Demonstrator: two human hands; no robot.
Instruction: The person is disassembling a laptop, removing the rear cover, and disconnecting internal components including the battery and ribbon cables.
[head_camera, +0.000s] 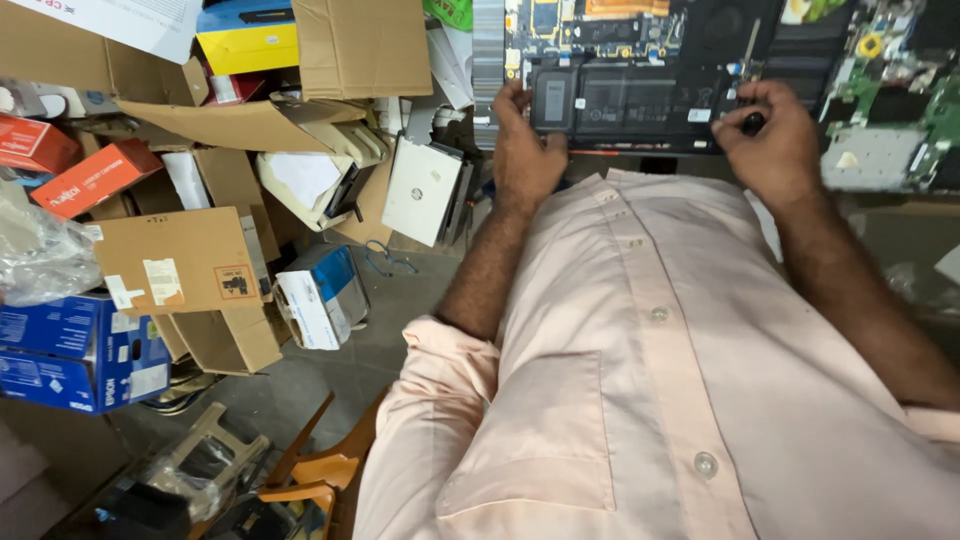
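Observation:
An opened laptop (640, 40) lies at the top of the view with its circuit board and flat black battery (625, 100) exposed. My left hand (525, 150) rests on the laptop's near edge, fingers touching the left end of the battery. My right hand (770, 140) is closed around a dark screwdriver handle (753, 122) held upright at the battery's right end. A pale pink shirt fills the lower middle of the view and hides the table's front.
Loose green circuit boards (890, 90) lie right of the laptop. On the floor to the left is a heap of cardboard boxes (190, 270), blue boxes (70, 350), red boxes (95, 175) and a white flat device (425, 190). An orange chair (310, 475) stands below.

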